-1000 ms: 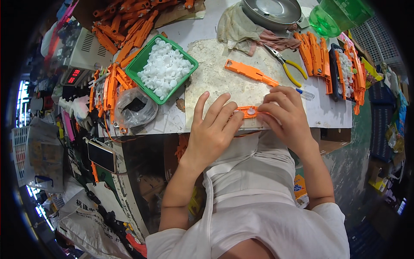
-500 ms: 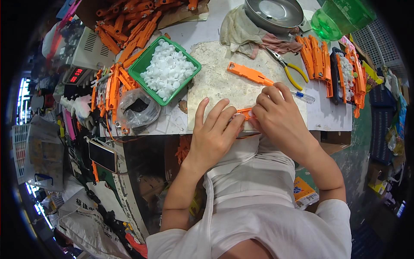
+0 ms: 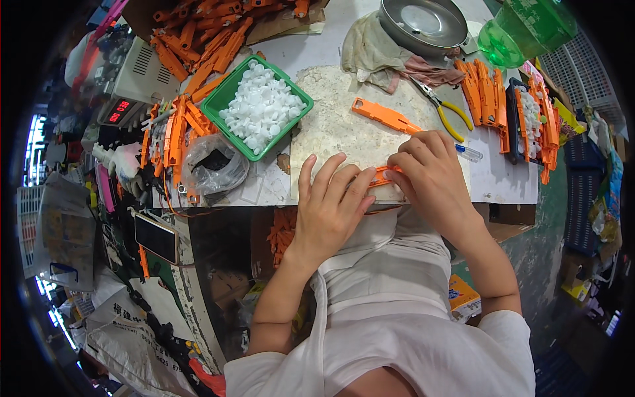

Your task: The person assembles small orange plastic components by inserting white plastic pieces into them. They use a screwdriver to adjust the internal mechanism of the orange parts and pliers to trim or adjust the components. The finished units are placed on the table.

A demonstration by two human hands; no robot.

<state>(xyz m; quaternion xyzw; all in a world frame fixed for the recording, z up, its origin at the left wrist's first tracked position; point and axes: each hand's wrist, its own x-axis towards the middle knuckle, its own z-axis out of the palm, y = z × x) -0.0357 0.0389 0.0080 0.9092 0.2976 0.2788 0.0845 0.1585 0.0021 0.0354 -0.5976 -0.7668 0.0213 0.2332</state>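
Near the table's front edge, a slim orange plastic part lies on a worn pale board between my hands. My left hand is at its left end, index finger against it, thumb lower and the other fingers spread. My right hand is closed on the right end with thumb and fingertips, partly covering it. Just beyond my right knuckles lies a longer orange plastic piece. A screwdriver with a clear blue handle and yellow-handled pliers rest close by.
A green basket of small white plastic caps stands left of the board. Orange parts are heaped behind it, others stacked at right. A metal bowl, a rag, a plastic bag and a display box surround the workspace.
My left thumb has drawn down, away from the orange part, and more of the part shows. My right fingers have shifted slightly along it. The view has moved a little.
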